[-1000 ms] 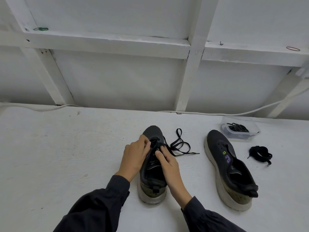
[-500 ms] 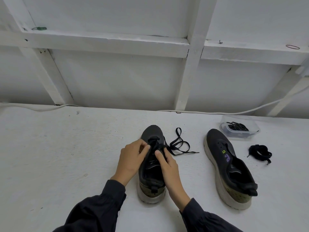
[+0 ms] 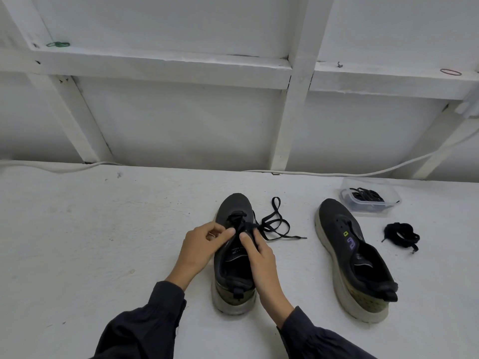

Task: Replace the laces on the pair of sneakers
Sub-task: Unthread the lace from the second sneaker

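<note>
The one wide-angle view, worn on the head, looks forward and down across the table (image 3: 77,242), close over the left hand (image 3: 199,244) and right hand (image 3: 259,257) pinching a lace (image 3: 285,237) at lower centre, facing the wall (image 3: 181,125) beyond.

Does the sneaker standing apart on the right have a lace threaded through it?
No, the right sneaker shows bare eyelets, while a bundled lace lies loose beside it.
</note>
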Action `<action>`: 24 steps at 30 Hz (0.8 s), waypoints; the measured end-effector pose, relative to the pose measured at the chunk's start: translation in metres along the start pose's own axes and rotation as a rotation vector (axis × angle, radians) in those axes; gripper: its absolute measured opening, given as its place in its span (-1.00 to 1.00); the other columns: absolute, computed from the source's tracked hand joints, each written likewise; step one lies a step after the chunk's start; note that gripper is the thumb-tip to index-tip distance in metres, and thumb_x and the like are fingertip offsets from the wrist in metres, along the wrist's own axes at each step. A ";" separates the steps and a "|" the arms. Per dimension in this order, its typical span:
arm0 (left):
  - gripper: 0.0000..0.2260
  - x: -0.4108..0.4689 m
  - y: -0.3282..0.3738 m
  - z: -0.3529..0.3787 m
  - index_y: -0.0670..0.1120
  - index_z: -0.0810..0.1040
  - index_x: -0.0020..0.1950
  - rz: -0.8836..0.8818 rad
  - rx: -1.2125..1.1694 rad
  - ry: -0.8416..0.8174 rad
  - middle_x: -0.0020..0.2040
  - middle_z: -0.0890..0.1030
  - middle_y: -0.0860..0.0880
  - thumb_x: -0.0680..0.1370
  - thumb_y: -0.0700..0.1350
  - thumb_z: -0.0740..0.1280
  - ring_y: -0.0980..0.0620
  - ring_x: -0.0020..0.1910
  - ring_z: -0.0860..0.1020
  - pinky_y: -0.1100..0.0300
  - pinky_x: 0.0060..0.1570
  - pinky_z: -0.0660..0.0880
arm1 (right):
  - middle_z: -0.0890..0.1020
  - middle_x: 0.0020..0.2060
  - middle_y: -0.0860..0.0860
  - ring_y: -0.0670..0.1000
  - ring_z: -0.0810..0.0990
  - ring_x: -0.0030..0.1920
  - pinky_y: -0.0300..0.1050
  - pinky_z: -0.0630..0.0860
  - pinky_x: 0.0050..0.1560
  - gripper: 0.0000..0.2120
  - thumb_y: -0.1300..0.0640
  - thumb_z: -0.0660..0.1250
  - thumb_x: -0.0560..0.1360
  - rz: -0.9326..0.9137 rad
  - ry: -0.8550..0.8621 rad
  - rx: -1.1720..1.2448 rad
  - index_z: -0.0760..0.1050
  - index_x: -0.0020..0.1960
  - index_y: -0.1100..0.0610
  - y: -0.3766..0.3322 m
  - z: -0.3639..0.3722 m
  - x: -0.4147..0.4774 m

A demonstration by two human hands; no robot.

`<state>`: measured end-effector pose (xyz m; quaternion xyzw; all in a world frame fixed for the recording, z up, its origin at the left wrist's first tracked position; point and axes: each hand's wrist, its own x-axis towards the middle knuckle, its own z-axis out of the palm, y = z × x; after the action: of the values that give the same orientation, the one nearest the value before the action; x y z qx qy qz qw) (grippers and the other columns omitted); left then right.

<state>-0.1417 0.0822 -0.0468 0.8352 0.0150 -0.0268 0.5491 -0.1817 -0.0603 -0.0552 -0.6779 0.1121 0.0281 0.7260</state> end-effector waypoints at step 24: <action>-0.84 0.019 0.009 -0.008 0.02 0.55 -0.20 0.055 -0.084 0.254 -0.23 0.60 0.10 0.58 -0.02 0.35 0.10 -0.20 0.55 0.14 -0.19 0.45 | 0.68 -0.10 0.02 -0.02 0.64 -0.08 -0.31 0.53 -0.14 -0.85 0.17 0.29 0.56 -0.040 0.046 -0.007 0.59 0.09 0.06 -0.002 0.000 -0.001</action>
<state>-0.1216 0.0861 -0.0369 0.8082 0.0625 0.0950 0.5779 -0.1828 -0.0606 -0.0529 -0.6830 0.1149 -0.0016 0.7213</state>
